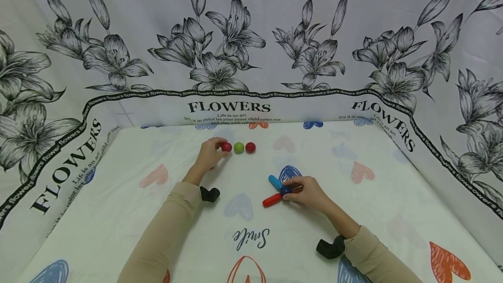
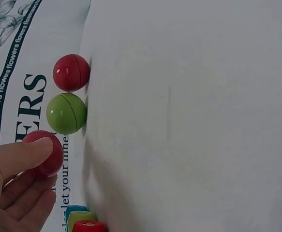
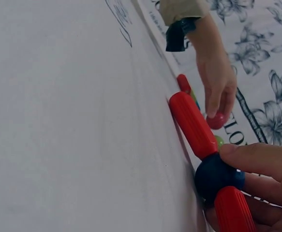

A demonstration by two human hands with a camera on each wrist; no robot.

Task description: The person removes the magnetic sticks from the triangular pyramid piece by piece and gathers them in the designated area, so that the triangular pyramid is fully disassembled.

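Observation:
In the head view my left hand [image 1: 210,154] pinches a glossy red ball [image 1: 226,146] between thumb and fingers. A green ball [image 1: 239,147] and another red ball [image 1: 250,147] sit in line to its right. My right hand [image 1: 308,192] holds a dark blue ball [image 1: 285,191], from which a light blue rod [image 1: 275,181] and a red rod [image 1: 272,200] stick out. Up close in the right wrist view, a red rod [image 3: 193,124] and a second red rod [image 3: 234,211] meet the dark blue ball [image 3: 217,178]; the light blue rod is not seen there.
Short blue, green and red rods [image 2: 88,226] lie side by side near my left hand, at the left wrist view's lower edge. White cloth [image 1: 314,152] printed with hearts covers the table. A flower-printed curtain [image 1: 235,47] hangs behind. Black bands [image 1: 331,247] sit on both wrists.

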